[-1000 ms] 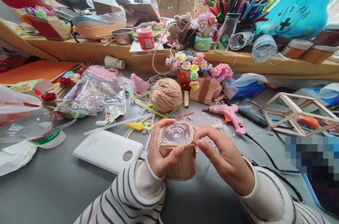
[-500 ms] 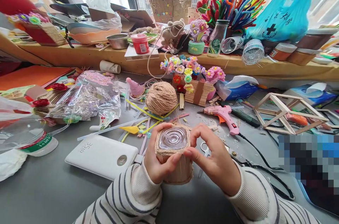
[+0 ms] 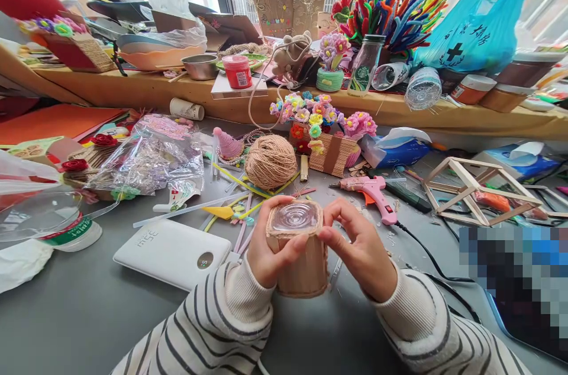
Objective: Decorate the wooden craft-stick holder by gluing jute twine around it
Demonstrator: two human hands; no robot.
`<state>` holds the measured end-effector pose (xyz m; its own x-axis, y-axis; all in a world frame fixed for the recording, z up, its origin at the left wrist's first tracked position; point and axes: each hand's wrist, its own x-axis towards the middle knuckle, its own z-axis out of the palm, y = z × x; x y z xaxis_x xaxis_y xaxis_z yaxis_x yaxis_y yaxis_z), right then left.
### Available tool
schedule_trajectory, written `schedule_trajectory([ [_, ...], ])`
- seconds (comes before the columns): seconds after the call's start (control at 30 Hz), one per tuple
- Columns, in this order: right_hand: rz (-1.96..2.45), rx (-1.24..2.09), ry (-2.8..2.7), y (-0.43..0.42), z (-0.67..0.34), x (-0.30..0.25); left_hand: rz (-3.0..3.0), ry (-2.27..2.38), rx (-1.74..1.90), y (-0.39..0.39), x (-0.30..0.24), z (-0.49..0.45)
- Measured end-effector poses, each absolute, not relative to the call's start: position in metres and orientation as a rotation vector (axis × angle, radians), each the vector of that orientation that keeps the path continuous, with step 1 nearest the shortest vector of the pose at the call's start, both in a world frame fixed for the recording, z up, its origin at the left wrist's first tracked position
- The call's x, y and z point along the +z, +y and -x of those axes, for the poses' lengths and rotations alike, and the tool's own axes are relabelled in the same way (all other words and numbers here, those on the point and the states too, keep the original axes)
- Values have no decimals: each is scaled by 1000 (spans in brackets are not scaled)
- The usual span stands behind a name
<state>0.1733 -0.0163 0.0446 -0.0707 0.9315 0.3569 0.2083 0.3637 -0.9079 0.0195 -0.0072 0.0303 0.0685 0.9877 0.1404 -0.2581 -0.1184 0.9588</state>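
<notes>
A small stick-covered container [image 3: 303,265] with a clear plastic bottom facing up and a band of jute twine round its rim stands on the grey table [image 3: 89,316] right in front of me. My left hand [image 3: 270,245] is wrapped round its left side, thumb across the front. My right hand [image 3: 361,248] pinches the twine band at the container's right edge with thumb and fingers pressed together. A ball of jute twine [image 3: 270,162] lies just behind, and a pink glue gun [image 3: 373,194] lies to the right of it.
A white power bank [image 3: 173,252] lies at left, beside a crinkled plastic bag [image 3: 151,156]. A stick box of pipe-cleaner flowers [image 3: 328,138] and a wooden stick frame [image 3: 470,188] sit behind. The glue gun's black cord [image 3: 426,256] runs past my right wrist. A cluttered wooden shelf [image 3: 177,88] runs along the back.
My right hand has closed in from the container's right side onto the twine at its rim. The container has turned slightly in my left hand; small scissors are now hidden behind my right hand.
</notes>
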Motion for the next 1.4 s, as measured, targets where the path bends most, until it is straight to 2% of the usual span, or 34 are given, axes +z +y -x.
schedule_trajectory([
  [0.4, 916, 753, -1688, -12, -190, 54, -1012, 794, 1246, 11, 31, -24],
  [1.2, 1133, 560, -1757, -13, -188, 56, -1209, 811, 1212, 19, 13, -16],
  [1.4, 1162, 713, -1724, -15, -189, 60, -1235, 782, 1189, 15, 15, -19],
])
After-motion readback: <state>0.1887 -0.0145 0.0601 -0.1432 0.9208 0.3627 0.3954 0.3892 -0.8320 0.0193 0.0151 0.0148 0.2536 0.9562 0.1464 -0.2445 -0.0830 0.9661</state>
